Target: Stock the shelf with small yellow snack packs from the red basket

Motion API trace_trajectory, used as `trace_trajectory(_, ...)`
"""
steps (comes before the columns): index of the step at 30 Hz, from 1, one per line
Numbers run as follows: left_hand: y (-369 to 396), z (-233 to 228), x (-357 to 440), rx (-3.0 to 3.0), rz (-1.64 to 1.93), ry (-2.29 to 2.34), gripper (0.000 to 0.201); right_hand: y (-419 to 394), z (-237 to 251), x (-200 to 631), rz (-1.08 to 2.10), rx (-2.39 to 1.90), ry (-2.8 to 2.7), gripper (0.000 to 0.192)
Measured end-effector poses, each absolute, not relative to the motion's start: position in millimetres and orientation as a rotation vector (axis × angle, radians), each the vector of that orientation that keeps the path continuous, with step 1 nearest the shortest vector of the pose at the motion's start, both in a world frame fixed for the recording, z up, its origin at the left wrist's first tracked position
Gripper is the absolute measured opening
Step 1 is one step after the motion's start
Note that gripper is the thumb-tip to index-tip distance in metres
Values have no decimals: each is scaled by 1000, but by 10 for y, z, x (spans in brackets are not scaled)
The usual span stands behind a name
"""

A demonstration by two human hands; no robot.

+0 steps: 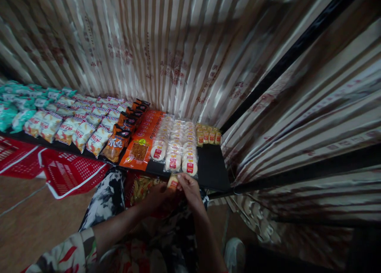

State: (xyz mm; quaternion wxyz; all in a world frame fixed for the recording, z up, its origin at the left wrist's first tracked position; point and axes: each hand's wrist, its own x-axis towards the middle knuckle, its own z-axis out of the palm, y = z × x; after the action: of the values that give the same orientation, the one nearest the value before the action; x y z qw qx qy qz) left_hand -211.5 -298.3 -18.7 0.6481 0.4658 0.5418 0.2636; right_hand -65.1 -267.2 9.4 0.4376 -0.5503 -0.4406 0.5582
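Observation:
A small yellowish snack pack [173, 181] is held between my two hands, just in front of the black shelf's edge. My left hand [159, 193] grips it from the left, and the fingers of my right hand [189, 186] pinch its right side. Below them, partly hidden by my arms, a red basket holds many small yellow packs [143, 188]. Similar small packs with red labels [209, 135] stand in rows at the shelf's right end. Right beyond my hands are rows of round white crackers [173, 160] in clear wrappers.
Along the black shelf [212, 167] lie orange stick-snack bags [138, 151], orange-black bags [117, 144], white snack bags [98, 138] and teal bags [22, 120]. Red baskets [71, 167] sit below on the left. Behind hangs striped plastic sheeting [166, 38], with dark frame bars [285, 54] at right.

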Motion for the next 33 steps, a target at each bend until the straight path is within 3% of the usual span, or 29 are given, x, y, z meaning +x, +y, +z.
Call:
trace_trajectory(7,-2880,-26,-1915,1271,596,1360,25,-2582,156,-479,1311,-1384,-1076,47)
trace_trajectory(33,-2413,209,-1364,1045,665,1123,50,-2531,13,88,1100,-1469,-762,49)
